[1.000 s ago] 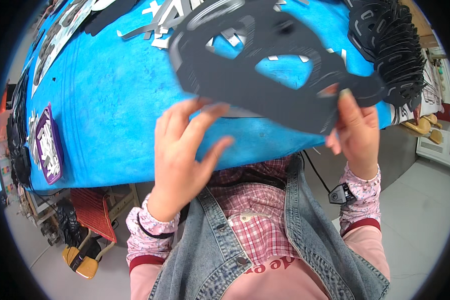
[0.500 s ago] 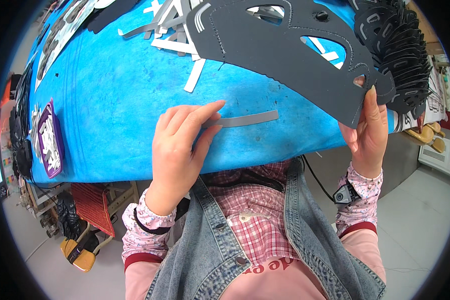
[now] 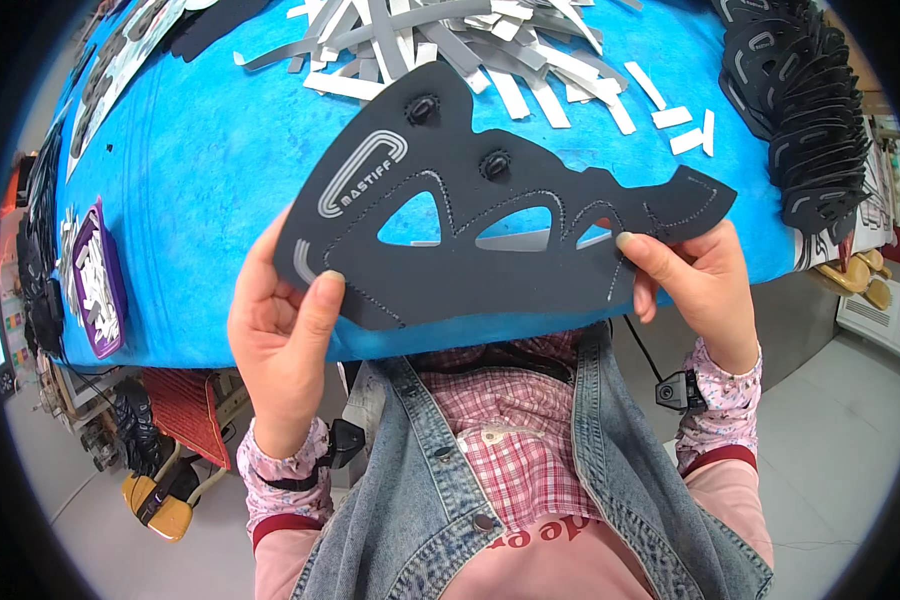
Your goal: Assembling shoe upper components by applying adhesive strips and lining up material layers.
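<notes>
Both my hands hold up a black stitched panel [image 3: 450, 285] with arched cut-outs, two small dark loops and pale grey printed marks. My left hand [image 3: 288, 335] pinches its left end, thumb on the face and fingers behind. My right hand [image 3: 695, 285] grips the lower edge near the narrow right end, thumb on top beside the smallest cut-out. Through the openings I see part of a grey strip [image 3: 515, 241] lying behind the panel on the blue-covered table [image 3: 200, 250].
A heap of grey and white strips [image 3: 470, 50] lies at the far middle, with several short white pieces [image 3: 672, 117] to its right. Stacked black panels [image 3: 815, 130] stand at the right. A purple basket [image 3: 117, 290] of white pieces sits at the left edge.
My left hand has let go of the grey strip and taken hold of the panel's left end. The panel has turned, its left end coming down and nearer to me.
</notes>
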`<action>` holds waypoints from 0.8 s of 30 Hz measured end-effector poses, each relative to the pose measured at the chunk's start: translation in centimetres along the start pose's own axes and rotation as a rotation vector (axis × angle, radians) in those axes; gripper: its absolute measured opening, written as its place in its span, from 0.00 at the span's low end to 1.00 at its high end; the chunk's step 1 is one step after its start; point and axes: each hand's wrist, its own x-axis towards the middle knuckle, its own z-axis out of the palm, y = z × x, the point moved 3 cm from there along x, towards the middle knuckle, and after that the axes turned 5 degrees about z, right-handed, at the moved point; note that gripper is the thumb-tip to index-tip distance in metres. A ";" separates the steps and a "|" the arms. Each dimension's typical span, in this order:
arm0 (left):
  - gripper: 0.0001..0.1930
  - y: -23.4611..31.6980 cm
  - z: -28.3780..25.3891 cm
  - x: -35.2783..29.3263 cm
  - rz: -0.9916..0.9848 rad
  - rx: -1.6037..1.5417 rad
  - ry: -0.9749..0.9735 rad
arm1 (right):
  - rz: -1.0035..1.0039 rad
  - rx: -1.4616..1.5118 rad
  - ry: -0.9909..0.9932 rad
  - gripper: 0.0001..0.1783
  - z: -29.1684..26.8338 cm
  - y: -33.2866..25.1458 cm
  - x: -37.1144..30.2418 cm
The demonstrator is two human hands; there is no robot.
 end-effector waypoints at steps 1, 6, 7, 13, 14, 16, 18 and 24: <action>0.32 0.0 0.3 0.1 -0.045 -0.130 -0.026 | 0.012 -0.048 -0.004 0.08 -0.1 0.2 0.2; 0.34 -0.5 0.3 -1.5 0.027 0.083 -0.056 | 0.109 -0.091 0.000 0.08 -0.1 0.1 0.5; 0.34 -0.8 -0.1 -1.9 0.094 0.193 -0.090 | 0.098 -0.036 0.009 0.08 -0.1 0.1 0.4; 0.17 0.2 0.6 -1.2 0.186 0.509 -0.102 | 0.037 -0.233 -0.028 0.08 -0.3 0.1 0.1; 0.17 0.3 0.6 -1.2 0.180 0.511 -0.101 | 0.041 -0.232 -0.032 0.08 -0.5 0.2 0.1; 0.19 0.2 0.7 -1.3 0.185 0.573 -0.155 | 0.058 -0.245 -0.006 0.08 -0.6 0.4 0.1; 0.20 -0.1 0.6 -1.4 0.208 0.588 -0.144 | 0.050 -0.223 0.006 0.08 -0.6 0.4 0.1; 0.21 -0.3 0.6 -1.6 0.199 0.626 -0.147 | 0.018 -0.188 0.057 0.07 -0.6 0.5 0.0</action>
